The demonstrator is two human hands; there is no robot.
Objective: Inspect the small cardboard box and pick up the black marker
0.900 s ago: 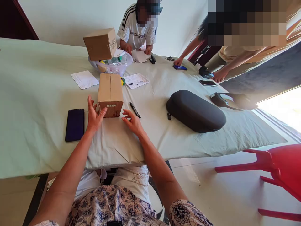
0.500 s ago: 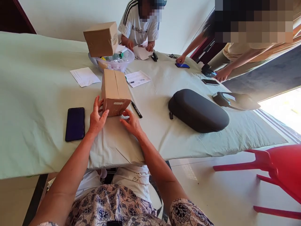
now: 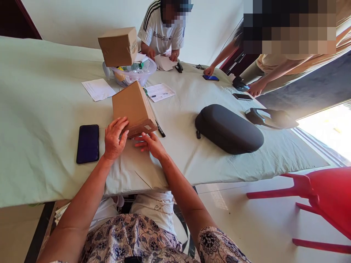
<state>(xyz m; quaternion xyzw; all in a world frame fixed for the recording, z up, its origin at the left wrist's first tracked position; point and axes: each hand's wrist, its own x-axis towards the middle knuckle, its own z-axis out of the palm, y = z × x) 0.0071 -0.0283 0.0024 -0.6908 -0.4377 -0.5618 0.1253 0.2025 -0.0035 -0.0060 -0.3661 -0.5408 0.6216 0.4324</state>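
Box (image 3: 131, 104) label seems unreadable; both hands (image 3: 115, 140) grip it.

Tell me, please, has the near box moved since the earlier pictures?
Yes. The box lay flat and square beside the phone; now both hands tip it up, turned so its near end points toward the pen.
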